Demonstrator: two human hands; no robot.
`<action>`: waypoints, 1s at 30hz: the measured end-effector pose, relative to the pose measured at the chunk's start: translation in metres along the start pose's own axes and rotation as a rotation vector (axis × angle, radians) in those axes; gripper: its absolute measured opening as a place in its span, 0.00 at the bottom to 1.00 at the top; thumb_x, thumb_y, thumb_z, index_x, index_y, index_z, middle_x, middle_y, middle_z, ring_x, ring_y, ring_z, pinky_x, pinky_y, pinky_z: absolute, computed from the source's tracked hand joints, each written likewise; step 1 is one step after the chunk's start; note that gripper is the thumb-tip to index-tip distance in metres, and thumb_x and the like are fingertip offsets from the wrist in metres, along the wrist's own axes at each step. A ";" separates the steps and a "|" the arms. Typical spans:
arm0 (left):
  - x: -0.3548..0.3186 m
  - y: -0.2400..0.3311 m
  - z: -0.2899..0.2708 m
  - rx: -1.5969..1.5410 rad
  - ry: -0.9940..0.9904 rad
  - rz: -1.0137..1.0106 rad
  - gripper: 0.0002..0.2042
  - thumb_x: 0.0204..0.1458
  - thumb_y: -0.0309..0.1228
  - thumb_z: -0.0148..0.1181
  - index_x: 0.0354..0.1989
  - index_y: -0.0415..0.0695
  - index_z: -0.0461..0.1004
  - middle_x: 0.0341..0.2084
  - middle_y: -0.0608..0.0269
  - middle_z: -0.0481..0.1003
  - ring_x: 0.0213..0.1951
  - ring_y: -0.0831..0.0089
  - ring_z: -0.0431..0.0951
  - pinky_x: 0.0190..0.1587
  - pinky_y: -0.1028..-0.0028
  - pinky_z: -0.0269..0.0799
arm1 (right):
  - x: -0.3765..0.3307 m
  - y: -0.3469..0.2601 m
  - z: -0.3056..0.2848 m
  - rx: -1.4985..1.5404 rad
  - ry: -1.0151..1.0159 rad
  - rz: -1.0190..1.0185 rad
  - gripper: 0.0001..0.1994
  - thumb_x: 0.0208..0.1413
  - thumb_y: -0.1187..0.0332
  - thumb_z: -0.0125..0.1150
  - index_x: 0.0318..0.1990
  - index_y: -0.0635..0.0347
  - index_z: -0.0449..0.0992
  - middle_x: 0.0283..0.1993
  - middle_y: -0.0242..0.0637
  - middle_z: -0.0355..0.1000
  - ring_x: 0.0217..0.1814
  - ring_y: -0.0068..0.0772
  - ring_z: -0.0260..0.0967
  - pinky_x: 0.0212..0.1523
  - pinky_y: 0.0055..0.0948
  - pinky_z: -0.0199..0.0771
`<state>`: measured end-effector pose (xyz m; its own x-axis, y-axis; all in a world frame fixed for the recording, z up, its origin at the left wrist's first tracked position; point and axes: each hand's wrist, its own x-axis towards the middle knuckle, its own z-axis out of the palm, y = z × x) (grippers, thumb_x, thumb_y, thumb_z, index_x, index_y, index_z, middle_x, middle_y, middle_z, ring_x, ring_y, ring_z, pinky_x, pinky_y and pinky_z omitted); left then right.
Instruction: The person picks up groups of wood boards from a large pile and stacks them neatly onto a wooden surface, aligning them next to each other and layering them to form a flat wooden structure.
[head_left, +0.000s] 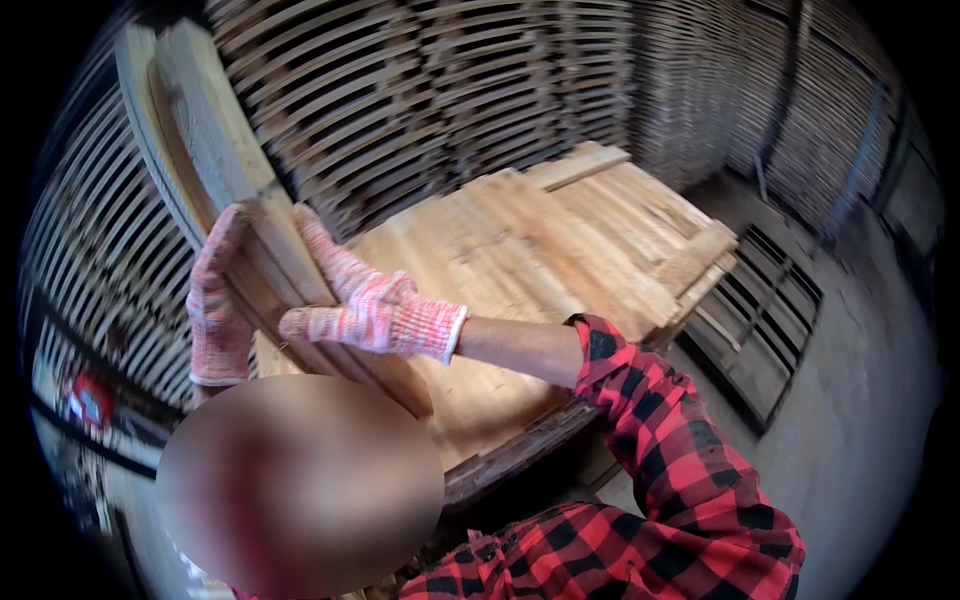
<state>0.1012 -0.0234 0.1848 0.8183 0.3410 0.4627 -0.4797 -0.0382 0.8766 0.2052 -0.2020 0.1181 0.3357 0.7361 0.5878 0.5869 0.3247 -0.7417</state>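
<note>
Both hands wear pink-and-white knitted gloves. My left hand (pixel 218 320) grips the left edge of a pair of long wooden planks (pixel 205 130) that slant from the upper left down toward the middle. My right hand (pixel 372 308) clamps the same planks from the right side, thumb over their face. A red-and-black checked sleeve (pixel 660 440) runs from that hand to the lower right. The planks' lower end rests near the front of a flat stack of boards (pixel 560 250).
Tall stacks of slatted wooden pallets (pixel 430 90) fill the background and left side. A dark empty pallet (pixel 765 330) lies on the grey concrete floor (pixel 860 430) at the right. A blurred patch covers the lower left.
</note>
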 end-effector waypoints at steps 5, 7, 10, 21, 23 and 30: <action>0.059 -0.070 0.092 -0.457 -0.105 -0.383 0.29 0.61 0.46 0.60 0.63 0.36 0.67 0.53 0.45 0.76 0.52 0.52 0.79 0.58 0.55 0.77 | -0.058 -0.004 -0.101 -0.113 0.196 0.394 0.56 0.52 0.27 0.52 0.77 0.59 0.45 0.71 0.63 0.58 0.76 0.54 0.54 0.72 0.36 0.55; 0.058 -0.108 0.104 -0.533 -0.057 -0.442 0.27 0.60 0.48 0.60 0.59 0.38 0.70 0.49 0.49 0.78 0.49 0.53 0.80 0.53 0.53 0.79 | -0.081 0.021 -0.151 -0.338 0.156 0.538 0.53 0.51 0.27 0.52 0.76 0.56 0.50 0.71 0.54 0.62 0.74 0.50 0.58 0.71 0.34 0.58; 0.068 -0.169 0.140 -0.612 -0.009 -0.582 0.25 0.56 0.45 0.68 0.55 0.39 0.73 0.45 0.50 0.80 0.45 0.55 0.81 0.51 0.53 0.80 | -0.139 0.087 -0.255 -0.616 0.199 0.591 0.49 0.53 0.32 0.55 0.74 0.56 0.55 0.67 0.49 0.68 0.67 0.45 0.68 0.65 0.36 0.66; 0.087 -0.270 0.285 -0.772 0.030 -0.801 0.25 0.58 0.41 0.64 0.60 0.42 0.71 0.53 0.49 0.76 0.54 0.47 0.76 0.60 0.45 0.72 | -0.161 0.102 -0.305 -0.801 -0.077 0.742 0.32 0.64 0.35 0.38 0.66 0.41 0.69 0.66 0.56 0.66 0.71 0.55 0.61 0.69 0.44 0.61; 0.095 -0.283 0.312 -0.847 0.008 -0.808 0.25 0.58 0.42 0.63 0.60 0.42 0.71 0.53 0.49 0.76 0.54 0.47 0.76 0.59 0.44 0.72 | -0.156 0.096 -0.299 -0.566 -0.050 0.660 0.42 0.60 0.30 0.42 0.74 0.47 0.57 0.74 0.55 0.56 0.77 0.52 0.53 0.75 0.36 0.52; 0.112 -0.319 0.340 -0.787 -0.014 -0.932 0.27 0.59 0.45 0.61 0.61 0.40 0.67 0.51 0.44 0.75 0.50 0.41 0.77 0.57 0.39 0.71 | -0.174 0.104 -0.395 -0.758 0.087 0.872 0.45 0.56 0.33 0.52 0.72 0.57 0.58 0.64 0.62 0.66 0.68 0.54 0.64 0.66 0.44 0.64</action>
<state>0.4531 -0.2923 0.0015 0.9525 -0.0764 -0.2949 0.2361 0.7970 0.5560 0.4991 -0.5310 0.0666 0.8762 0.4818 0.0147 0.4126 -0.7339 -0.5396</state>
